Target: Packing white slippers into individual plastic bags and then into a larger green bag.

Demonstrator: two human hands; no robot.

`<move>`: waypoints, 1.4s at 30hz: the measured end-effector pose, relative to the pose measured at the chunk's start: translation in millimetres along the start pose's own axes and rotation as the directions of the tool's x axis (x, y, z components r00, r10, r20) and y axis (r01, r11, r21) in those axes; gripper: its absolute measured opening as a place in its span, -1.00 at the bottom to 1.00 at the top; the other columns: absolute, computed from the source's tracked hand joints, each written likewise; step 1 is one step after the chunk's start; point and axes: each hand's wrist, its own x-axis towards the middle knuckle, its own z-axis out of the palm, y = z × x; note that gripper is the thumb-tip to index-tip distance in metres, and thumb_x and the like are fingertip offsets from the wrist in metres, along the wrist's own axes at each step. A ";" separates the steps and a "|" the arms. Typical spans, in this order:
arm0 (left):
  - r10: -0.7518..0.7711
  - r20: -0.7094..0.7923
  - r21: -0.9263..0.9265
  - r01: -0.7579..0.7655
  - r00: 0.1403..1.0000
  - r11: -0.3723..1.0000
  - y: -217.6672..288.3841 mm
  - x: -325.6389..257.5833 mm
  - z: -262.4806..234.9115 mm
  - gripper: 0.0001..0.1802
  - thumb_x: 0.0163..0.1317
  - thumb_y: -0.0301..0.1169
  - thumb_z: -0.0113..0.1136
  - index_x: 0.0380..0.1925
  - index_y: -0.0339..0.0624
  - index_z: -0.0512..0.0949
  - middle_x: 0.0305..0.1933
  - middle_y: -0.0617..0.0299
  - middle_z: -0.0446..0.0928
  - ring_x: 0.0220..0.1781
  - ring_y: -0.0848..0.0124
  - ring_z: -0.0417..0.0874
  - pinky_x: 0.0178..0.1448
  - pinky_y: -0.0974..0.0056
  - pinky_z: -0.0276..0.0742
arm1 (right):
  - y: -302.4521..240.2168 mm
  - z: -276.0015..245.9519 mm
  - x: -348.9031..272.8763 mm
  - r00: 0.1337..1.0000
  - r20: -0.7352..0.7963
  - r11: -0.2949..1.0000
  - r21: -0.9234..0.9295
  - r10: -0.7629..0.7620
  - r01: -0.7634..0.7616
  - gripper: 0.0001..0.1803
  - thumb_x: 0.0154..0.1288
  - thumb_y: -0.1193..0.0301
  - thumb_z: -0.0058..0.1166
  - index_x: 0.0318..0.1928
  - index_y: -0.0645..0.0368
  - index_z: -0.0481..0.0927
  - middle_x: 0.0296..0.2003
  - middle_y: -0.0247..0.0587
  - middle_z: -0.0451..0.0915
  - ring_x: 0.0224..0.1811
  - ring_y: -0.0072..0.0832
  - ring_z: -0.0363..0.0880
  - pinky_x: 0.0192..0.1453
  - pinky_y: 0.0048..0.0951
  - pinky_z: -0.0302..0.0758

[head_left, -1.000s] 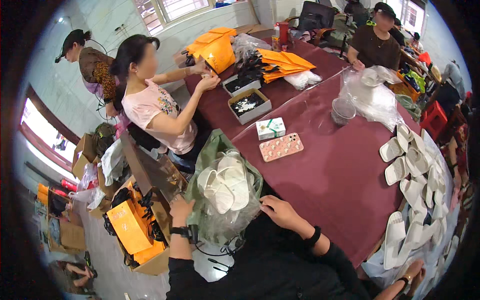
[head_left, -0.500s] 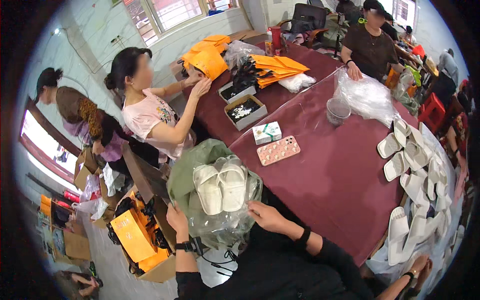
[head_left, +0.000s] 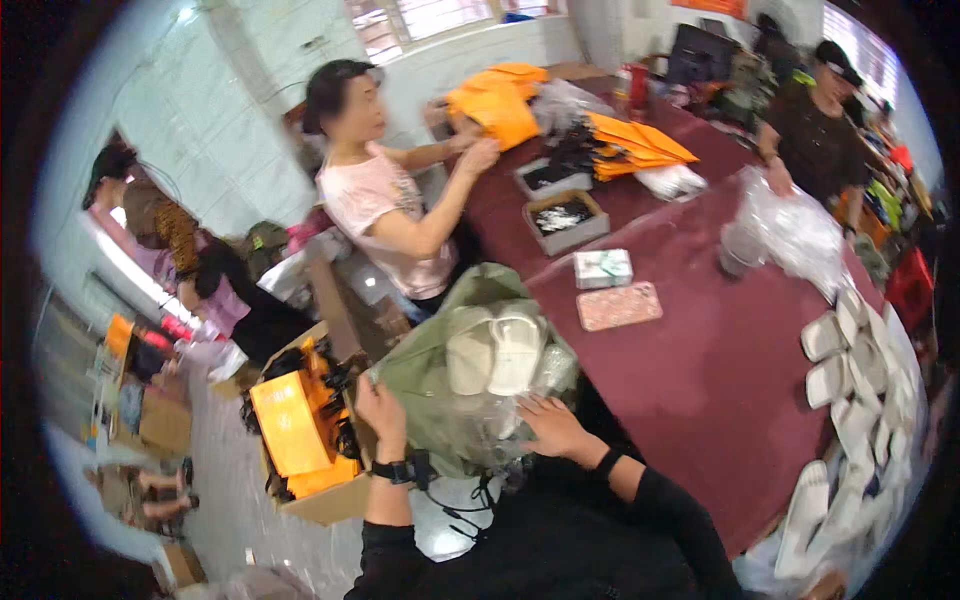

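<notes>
Maroon worktop [head_left: 700, 420] right; cream slipper pair [head_left: 516, 355] near, over green sack [head_left: 425, 355], sack not closed; more loose slippers [head_left: 857, 430] left at right. Left hand [head_left: 382, 415] at sack, grip unclear; right hand [head_left: 553, 427] spread, unclenched, by clear plastic [head_left: 480, 432].

A person's left hand [head_left: 382, 412] is, as far as the blur allows, touching a green sack [head_left: 428, 350]; the right hand [head_left: 553, 428] is spreading its fingers at clear plastic [head_left: 478, 425]. Pale slippers [head_left: 494, 355] are lying amid both. Beyond, a worker [head_left: 375, 200] in pink is handling orange bags [head_left: 500, 105] at a maroon table [head_left: 700, 400].
</notes>
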 end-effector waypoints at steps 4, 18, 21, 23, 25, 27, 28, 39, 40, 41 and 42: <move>-0.040 -0.100 -0.113 0.029 0.994 0.993 -11.3 0.9 -9.8 -0.78 0.12 -0.63 -0.16 -0.22 -0.39 0.42 -0.34 -0.04 0.50 -0.33 0.29 0.51 -0.21 0.31 0.39 | 3.4 13.6 -1.1 0.989 0.133 0.996 0.066 -0.070 0.062 -0.19 0.00 0.09 0.14 0.26 0.06 0.16 0.33 -0.14 -0.02 0.31 -0.10 0.06 0.27 -0.05 0.11; -0.138 -0.067 0.004 0.139 0.988 0.990 -13.7 10.1 -11.7 -0.82 0.16 -0.54 -0.11 -0.24 -0.35 0.41 -0.41 -0.05 0.48 -0.39 0.22 0.49 -0.22 0.26 0.39 | 16.5 18.6 -7.3 0.764 -0.458 0.890 0.197 0.455 -0.412 -0.66 0.07 0.38 0.01 -0.17 0.28 0.28 -0.28 0.05 0.41 -0.28 -0.02 0.44 -0.22 -0.16 0.43; -0.121 -0.140 -0.077 0.111 0.983 0.991 -22.0 7.3 -2.0 -0.82 0.18 -0.55 -0.12 -0.22 -0.39 0.39 -0.40 0.01 0.49 -0.38 0.26 0.48 -0.21 0.28 0.38 | 50.0 43.2 -8.3 0.696 -0.331 0.770 0.275 0.638 -0.575 -0.55 0.22 0.22 -0.07 -0.10 0.39 0.28 -0.35 0.23 0.47 -0.38 0.05 0.50 -0.32 -0.10 0.43; -0.104 -0.143 -0.098 0.091 0.984 0.991 -26.4 3.2 -1.0 -0.81 0.19 -0.54 -0.12 -0.22 -0.41 0.39 -0.41 0.02 0.49 -0.38 0.27 0.46 -0.21 0.29 0.38 | 75.8 55.6 -6.6 0.689 0.155 0.563 0.464 0.708 -0.683 -0.41 0.26 0.11 -0.12 0.02 0.45 0.27 -0.27 0.24 0.49 -0.37 -0.05 0.53 -0.30 -0.15 0.43; -0.092 -0.170 -0.103 0.076 0.981 0.992 -39.6 -1.1 -12.0 -0.81 0.20 -0.53 -0.13 -0.22 -0.43 0.38 -0.41 0.04 0.48 -0.39 0.28 0.45 -0.21 0.29 0.37 | 71.1 51.0 -1.1 0.650 0.206 0.458 0.557 0.732 -0.693 -0.40 0.26 0.11 -0.11 0.04 0.45 0.26 -0.32 0.17 0.50 -0.43 -0.14 0.51 -0.30 -0.19 0.43; -0.122 -0.235 -0.043 0.115 0.964 0.992 -49.0 -3.7 -29.2 -0.79 0.22 -0.51 -0.14 -0.21 -0.45 0.38 -0.41 0.05 0.46 -0.39 0.29 0.43 -0.21 0.30 0.36 | 61.1 45.2 7.3 0.589 0.325 0.233 0.698 0.740 -0.677 -0.37 0.25 0.12 -0.09 0.08 0.46 0.24 -0.40 0.04 0.53 -0.54 -0.32 0.46 -0.30 -0.25 0.43; -0.187 -0.224 -0.005 0.191 0.957 0.982 -29.2 -3.6 -24.7 -0.78 0.23 -0.50 -0.14 -0.20 -0.44 0.38 -0.38 0.04 0.46 -0.38 0.26 0.42 -0.22 0.27 0.35 | 80.1 59.2 1.3 0.629 0.269 0.272 0.730 0.730 -0.627 -0.42 0.23 0.18 -0.06 0.05 0.46 0.25 -0.46 0.03 0.53 -0.54 -0.32 0.49 -0.35 -0.30 0.44; -0.112 -0.187 -0.062 0.102 0.976 0.993 -43.4 -1.2 -33.7 -0.80 0.23 -0.53 -0.14 -0.21 -0.45 0.39 -0.35 -0.02 0.46 -0.33 0.19 0.43 -0.16 0.24 0.34 | 20.4 -51.5 -16.0 0.849 0.084 0.278 0.924 0.521 -0.262 -0.78 0.22 0.36 -0.03 -0.42 0.29 0.50 -0.60 -0.26 0.48 -0.59 -0.53 0.45 -0.52 -0.49 0.40; -0.132 -0.171 -0.058 0.124 0.976 0.991 -49.1 -0.9 -37.7 -0.80 0.23 -0.53 -0.14 -0.22 -0.45 0.39 -0.32 -0.01 0.48 -0.31 0.19 0.44 -0.14 0.25 0.35 | 25.1 -61.6 -24.8 0.837 0.038 0.297 0.925 0.545 -0.236 -0.80 0.23 0.39 -0.04 -0.43 0.28 0.50 -0.60 -0.28 0.48 -0.59 -0.56 0.44 -0.52 -0.52 0.40; -0.136 -0.184 -0.044 0.130 0.973 0.990 -58.0 -1.2 -42.4 -0.80 0.23 -0.53 -0.14 -0.22 -0.45 0.39 -0.32 -0.01 0.48 -0.31 0.19 0.44 -0.14 0.25 0.35 | 30.3 -67.3 -33.1 0.824 -0.006 0.315 0.926 0.567 -0.210 -0.82 0.24 0.42 -0.05 -0.43 0.27 0.50 -0.59 -0.31 0.48 -0.59 -0.60 0.43 -0.53 -0.56 0.39; -0.195 -0.279 -0.033 0.194 0.940 0.981 -69.6 -2.8 -50.4 -0.81 0.23 -0.54 -0.13 -0.23 -0.45 0.39 -0.32 0.00 0.48 -0.30 0.20 0.44 -0.12 0.27 0.35 | 31.1 -68.0 -40.7 0.814 0.010 0.263 0.944 0.581 -0.199 -0.82 0.24 0.43 -0.06 -0.44 0.27 0.49 -0.60 -0.29 0.48 -0.61 -0.60 0.43 -0.54 -0.58 0.38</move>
